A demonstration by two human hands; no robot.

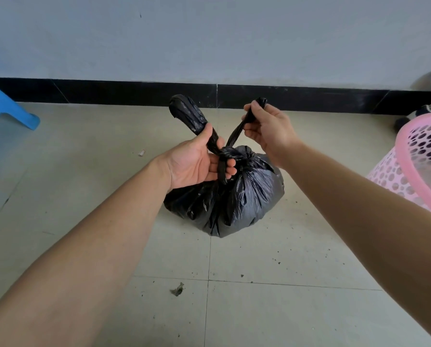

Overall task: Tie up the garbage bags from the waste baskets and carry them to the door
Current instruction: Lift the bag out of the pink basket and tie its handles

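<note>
Both hands (197, 161) (267, 128) grip garbage bag (234, 199) ends closed, fingers wrapped.

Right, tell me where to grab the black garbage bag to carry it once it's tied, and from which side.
Grip the garbage bag at its gathered neck, coming down from above. The plastic bunches into a narrow knot there, pointing up, while the body below is wide, slack and sits on the floor. The left hand and right hand each hold a twisted tail beside it.
</note>
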